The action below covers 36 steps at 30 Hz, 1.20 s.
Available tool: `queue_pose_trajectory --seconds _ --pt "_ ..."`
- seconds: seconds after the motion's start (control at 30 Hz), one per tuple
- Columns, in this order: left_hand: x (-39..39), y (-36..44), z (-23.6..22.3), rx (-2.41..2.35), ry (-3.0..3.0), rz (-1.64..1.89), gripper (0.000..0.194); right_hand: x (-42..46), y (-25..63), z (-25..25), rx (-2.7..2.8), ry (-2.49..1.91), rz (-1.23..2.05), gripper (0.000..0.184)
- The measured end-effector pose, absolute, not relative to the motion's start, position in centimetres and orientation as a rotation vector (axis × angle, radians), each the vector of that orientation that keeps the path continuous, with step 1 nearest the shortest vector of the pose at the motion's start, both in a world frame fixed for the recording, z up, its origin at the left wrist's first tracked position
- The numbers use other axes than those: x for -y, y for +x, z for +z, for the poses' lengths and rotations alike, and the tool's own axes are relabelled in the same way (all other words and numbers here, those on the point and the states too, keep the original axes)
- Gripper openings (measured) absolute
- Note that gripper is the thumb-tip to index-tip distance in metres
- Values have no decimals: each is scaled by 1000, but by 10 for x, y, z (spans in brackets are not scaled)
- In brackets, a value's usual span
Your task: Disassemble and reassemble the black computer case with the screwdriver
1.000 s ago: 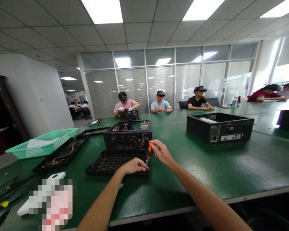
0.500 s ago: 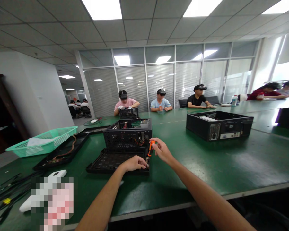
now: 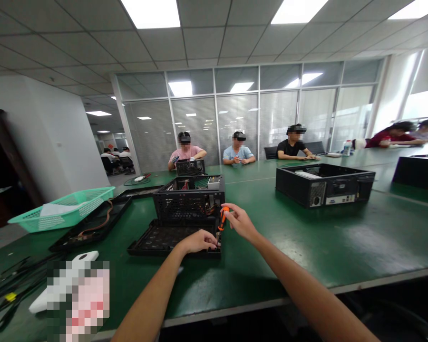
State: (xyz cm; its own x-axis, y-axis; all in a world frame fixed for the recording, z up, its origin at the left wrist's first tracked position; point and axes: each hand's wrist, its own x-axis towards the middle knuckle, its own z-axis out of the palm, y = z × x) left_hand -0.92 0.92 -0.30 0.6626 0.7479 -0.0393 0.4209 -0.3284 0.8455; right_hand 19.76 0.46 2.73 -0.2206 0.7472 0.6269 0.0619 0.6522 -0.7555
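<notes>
My right hand (image 3: 238, 220) is closed around the orange handle of a screwdriver (image 3: 224, 218), which points down at the right end of a black front panel (image 3: 174, 237). The panel lies flat on the green table. My left hand (image 3: 200, 241) rests on the panel's right corner, its fingers curled at a small part there that I cannot make out. Just behind stands an open black computer case (image 3: 185, 206) with wires and a power supply inside; the panel lies against its near side.
A green basket (image 3: 62, 221) and a black panel with a brown cable (image 3: 92, 221) lie left. Black cables (image 3: 17, 285) and a white device (image 3: 87, 259) are nearer. Another computer case (image 3: 323, 190) stands right. Several people sit across the table (image 3: 306, 232).
The screwdriver's handle has turned slightly in my right hand. My left hand stays in place. Across the table, the person in pink has raised one gloved hand.
</notes>
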Motion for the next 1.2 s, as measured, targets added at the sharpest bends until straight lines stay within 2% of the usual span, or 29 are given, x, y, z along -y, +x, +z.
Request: queue_pose_trajectory --seconds 0.17,0.4,0.63,0.87,1.2 --pt "-8 -9 -1 -937 1966 426 34 -3 199 30 1677 -640 640 29" --pt "-6 -7 0 -934 1949 444 31 0 197 30 1701 -614 724 42" --pt "-5 -7 1 -925 1942 443 32 -4 200 27 1675 -680 680 33" --pt "-7 -8 0 -947 1959 431 32 -3 198 29 1682 -557 451 27" --pt "-8 -9 -2 -933 1937 447 32 -2 199 30 1660 -687 637 33"
